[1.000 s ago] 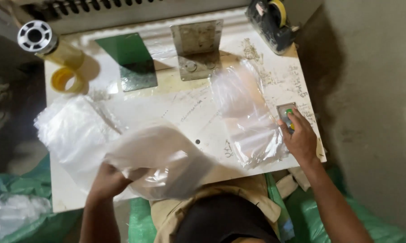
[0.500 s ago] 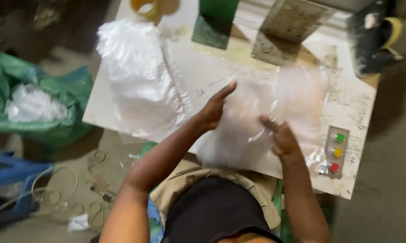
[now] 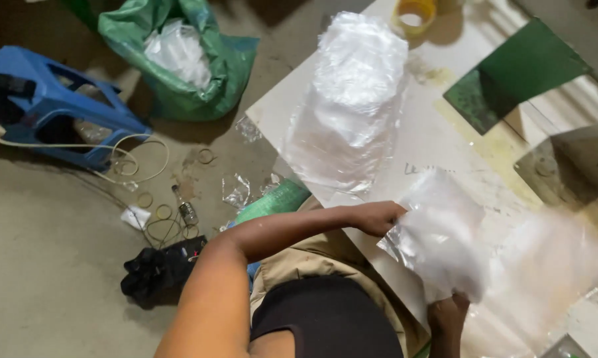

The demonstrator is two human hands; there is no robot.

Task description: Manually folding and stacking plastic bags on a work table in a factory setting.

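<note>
My left hand [image 3: 376, 217] grips the upper left edge of a clear plastic bag [image 3: 444, 238] held just above the white table [image 3: 444, 142]. My right hand [image 3: 448, 313] holds the same bag from below at the table's near edge; its fingers are mostly hidden behind the plastic. A tall stack of clear plastic bags [image 3: 355, 93] lies on the table to the left of my hands. More blurred clear plastic [image 3: 550, 265] spreads over the table to the right.
A yellow tape roll [image 3: 415, 13] and a green sheet [image 3: 514, 73] lie at the table's far side. On the floor to the left are a green sack of plastic [image 3: 179, 56], a blue crate [image 3: 54, 106], rubber bands [image 3: 163, 212] and a black cloth [image 3: 160, 268].
The view has swung left toward the floor. My hands went from pressing the plastic flat on the table to lifting a bag by its edges.
</note>
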